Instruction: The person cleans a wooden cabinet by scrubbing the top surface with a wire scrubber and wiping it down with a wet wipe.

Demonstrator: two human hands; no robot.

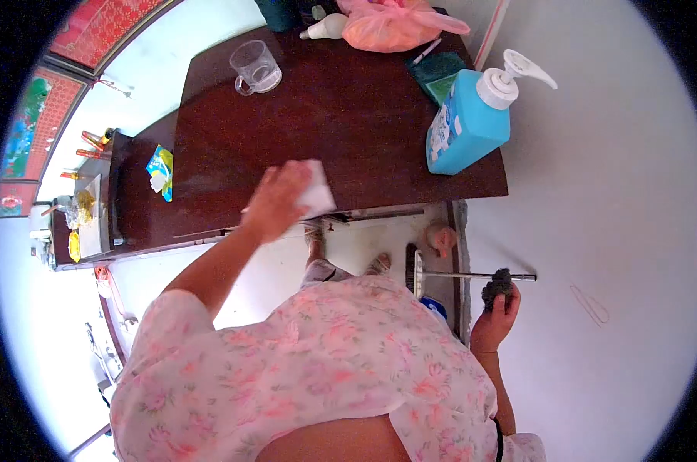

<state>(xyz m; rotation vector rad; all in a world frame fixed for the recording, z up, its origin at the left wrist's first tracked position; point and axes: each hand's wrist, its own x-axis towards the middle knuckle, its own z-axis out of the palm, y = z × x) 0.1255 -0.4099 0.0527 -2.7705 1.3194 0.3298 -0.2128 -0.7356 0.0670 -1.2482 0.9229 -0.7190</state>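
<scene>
At the near edge of the dark brown table (pixel 348 131), my left hand (pixel 278 202) presses on a folded white cloth or tissue (pixel 318 191). Motion smears its fingers a little, and they hide part of the white piece. Off to the right, away from the table, my right hand (pixel 496 322) grips a dark grey crumpled wad (pixel 497 289). It looks like a rag or scrubber; its exact kind is unclear. A clear glass mug (pixel 257 69) stands on the table beyond my left hand. A blue pump bottle (pixel 472 127) stands at the table's right corner.
A pink plastic bag (pixel 398 25), a white bulb-shaped item (pixel 325 28) and a dark green cloth (pixel 438 73) lie at the table's far end. A colourful packet (pixel 160 173) is at the left. A long-handled brush (pixel 415 271) leans near the right wall (pixel 595 231).
</scene>
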